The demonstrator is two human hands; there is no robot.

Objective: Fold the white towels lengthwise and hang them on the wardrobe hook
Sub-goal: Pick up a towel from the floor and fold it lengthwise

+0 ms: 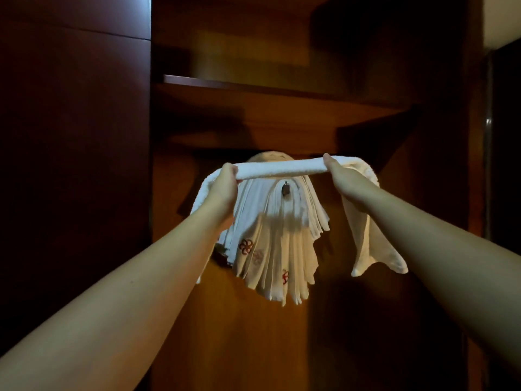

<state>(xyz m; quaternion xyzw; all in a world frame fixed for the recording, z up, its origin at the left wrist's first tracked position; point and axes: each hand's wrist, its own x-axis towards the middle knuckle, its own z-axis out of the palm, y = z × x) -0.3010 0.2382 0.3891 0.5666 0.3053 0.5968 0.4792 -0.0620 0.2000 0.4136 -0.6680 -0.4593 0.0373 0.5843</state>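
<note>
Towel [282,169]: folded, soft, light, limp, likely to sag unless gripped near both ends; stretched taut between left hand [225,182] and right hand [334,169], just before hook [285,189] bearing hung towels [270,249].

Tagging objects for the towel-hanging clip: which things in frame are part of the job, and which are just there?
Part of the job:
- folded white towel, stretched between left hand and right hand
- hook
- towels already hanging on it

Just there:
- wardrobe shelf
- dark door panel
</note>
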